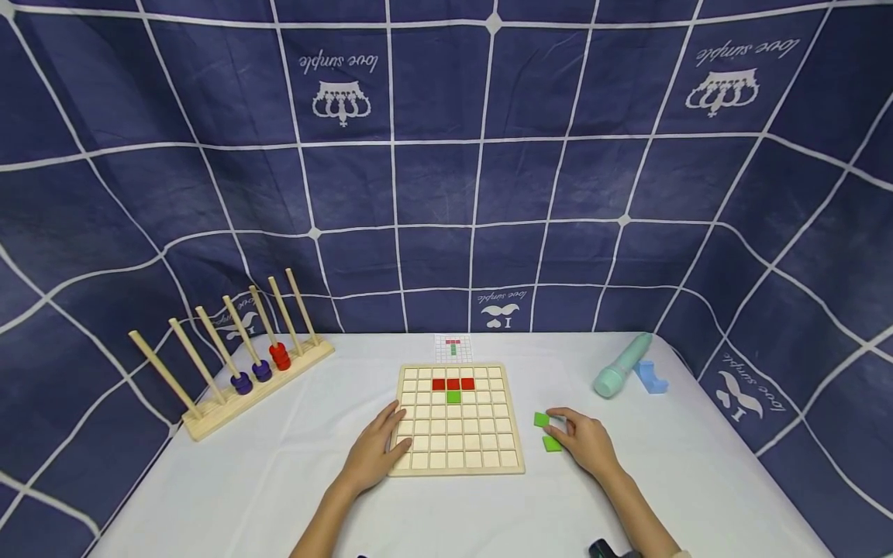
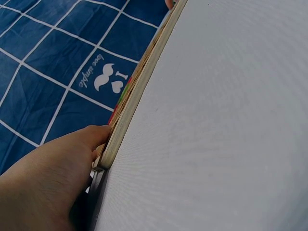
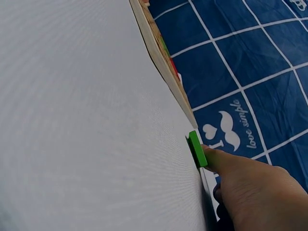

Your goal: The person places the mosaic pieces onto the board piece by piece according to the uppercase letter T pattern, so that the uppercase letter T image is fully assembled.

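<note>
A wooden grid board (image 1: 516, 434) lies on the white table. Three red tiles (image 1: 453, 384) sit side by side in one of its rows, and a green tile (image 1: 453, 397) fills the cell below the middle one. My left hand (image 1: 373, 453) rests on the board's left edge, thumb and fingertips over the frame. Right of the board, my right hand (image 1: 586, 442) has its index finger and thumb at opposite edges of a loose green tile (image 1: 540, 419). A second loose green tile (image 1: 552, 444) lies just nearer, by the thumb. The right wrist view shows one green tile (image 3: 197, 149) beside the thumb.
Behind the board lies a pattern card (image 1: 453, 349) with a red and green T. At left stands a wooden peg rack (image 1: 244, 399) with purple and red rings. A teal flashlight-shaped object (image 1: 623, 366) and a light-blue piece (image 1: 652, 377) lie at right.
</note>
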Motion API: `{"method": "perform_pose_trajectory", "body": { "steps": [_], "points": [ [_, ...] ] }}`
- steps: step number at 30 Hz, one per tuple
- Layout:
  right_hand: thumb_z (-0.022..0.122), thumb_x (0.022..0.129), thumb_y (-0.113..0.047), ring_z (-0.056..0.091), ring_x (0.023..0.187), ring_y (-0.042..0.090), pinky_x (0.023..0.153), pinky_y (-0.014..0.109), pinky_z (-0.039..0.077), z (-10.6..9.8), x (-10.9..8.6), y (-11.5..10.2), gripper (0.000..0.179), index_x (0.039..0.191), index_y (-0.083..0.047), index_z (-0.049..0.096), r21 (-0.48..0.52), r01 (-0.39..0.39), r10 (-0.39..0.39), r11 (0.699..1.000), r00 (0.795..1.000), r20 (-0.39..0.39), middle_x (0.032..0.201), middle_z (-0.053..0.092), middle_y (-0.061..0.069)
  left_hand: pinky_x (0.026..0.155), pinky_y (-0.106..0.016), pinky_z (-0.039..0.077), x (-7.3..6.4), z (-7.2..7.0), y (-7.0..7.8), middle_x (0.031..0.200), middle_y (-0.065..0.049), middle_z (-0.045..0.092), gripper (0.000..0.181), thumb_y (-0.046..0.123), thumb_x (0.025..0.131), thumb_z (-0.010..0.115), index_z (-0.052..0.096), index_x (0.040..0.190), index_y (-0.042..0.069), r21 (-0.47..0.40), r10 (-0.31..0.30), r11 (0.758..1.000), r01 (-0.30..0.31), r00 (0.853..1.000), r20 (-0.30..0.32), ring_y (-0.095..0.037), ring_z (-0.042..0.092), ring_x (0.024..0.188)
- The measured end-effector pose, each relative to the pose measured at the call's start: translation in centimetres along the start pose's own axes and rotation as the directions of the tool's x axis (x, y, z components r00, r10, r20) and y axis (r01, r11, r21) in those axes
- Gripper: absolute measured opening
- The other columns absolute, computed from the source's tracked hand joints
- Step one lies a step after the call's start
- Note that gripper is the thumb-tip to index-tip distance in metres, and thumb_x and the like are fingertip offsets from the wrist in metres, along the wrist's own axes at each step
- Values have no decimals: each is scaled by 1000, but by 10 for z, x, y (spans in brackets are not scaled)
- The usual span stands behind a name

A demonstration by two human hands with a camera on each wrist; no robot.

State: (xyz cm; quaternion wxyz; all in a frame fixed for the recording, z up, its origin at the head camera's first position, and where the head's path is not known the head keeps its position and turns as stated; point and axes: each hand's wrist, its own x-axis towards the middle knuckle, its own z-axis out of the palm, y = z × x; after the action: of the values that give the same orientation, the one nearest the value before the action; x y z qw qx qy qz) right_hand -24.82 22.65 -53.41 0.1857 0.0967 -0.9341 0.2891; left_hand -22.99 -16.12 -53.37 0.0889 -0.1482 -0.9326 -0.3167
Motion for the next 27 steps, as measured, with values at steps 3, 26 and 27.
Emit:
{"method": "perform_pose_trajectory", "body": {
  "steps": [3,26,27],
  "points": [
    [76,76,-25,29,42,4,39,21,26,0,1,-1,28,100,-12,70,-5,-11,11,1000,1000,11,51,36,-11,99,-56,32,0,0,0,147,-9,30,57,39,90,58,45,136,7,-1,0,1000,0,1000,1,-38,35,128],
    [76,77,-21,27,41,0,38,20,26,3,1,0,24,98,-12,70,64,49,-45,997,997,-59,50,34,-14,98,-57,32,-1,-1,1,147,-12,30,58,37,89,59,45,136,5,-5,3,1000,-3,1000,1,-39,34,128],
    [76,77,-21,27,41,0,38,20,26,3,1,-1,24,99,-12,70,70,53,-49,996,997,-61,51,34,-14,98,-57,32,-1,-1,0,147,-11,30,57,37,90,59,45,135,5,-5,3,1000,-3,1000,-1,-39,34,128]
  ]
}}
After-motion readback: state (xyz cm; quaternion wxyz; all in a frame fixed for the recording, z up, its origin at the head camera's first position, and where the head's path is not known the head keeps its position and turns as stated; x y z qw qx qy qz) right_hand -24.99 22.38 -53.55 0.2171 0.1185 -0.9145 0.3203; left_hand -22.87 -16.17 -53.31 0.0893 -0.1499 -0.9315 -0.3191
